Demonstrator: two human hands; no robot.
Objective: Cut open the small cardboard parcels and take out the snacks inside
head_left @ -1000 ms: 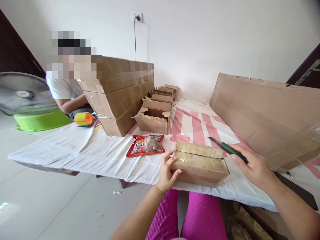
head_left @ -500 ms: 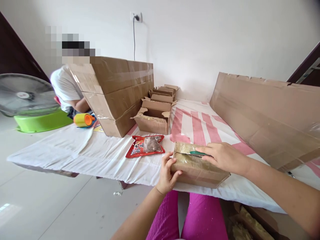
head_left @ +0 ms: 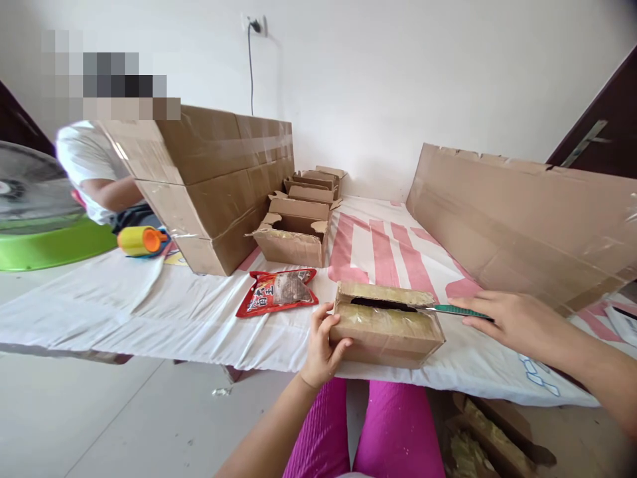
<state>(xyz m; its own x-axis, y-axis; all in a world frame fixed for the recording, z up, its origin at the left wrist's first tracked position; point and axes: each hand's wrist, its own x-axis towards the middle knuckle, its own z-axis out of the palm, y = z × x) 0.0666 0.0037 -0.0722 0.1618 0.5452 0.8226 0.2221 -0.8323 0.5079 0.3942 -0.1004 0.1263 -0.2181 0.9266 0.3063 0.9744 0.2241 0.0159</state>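
A small taped cardboard box point(head_left: 381, 345) lies at the table's front edge, its top slit along the middle with a dark gap showing. My left hand point(head_left: 323, 348) grips the box's left end, thumb on the near side and fingers over the corner. In my right hand point(head_left: 512, 322) is a green-handled utility knife point(head_left: 460, 311), its blade tip at the right end of the slit. Left of the box lies a red printed food packet point(head_left: 279, 292), touched by neither hand.
Several opened cardboard boxes point(head_left: 293, 239) stand in a row behind the packet. Stacked taped cartons point(head_left: 213, 179) rise at left, with a person point(head_left: 94, 166) behind them. A large cardboard box point(head_left: 517, 226) stands at right. A yellow-orange toy point(head_left: 139, 241) and a fan point(head_left: 30, 186) are further left.
My right hand has drawn the knife rightward along the box top, and the taped seam has parted into a dark slit. My left hand keeps its hold on the box.
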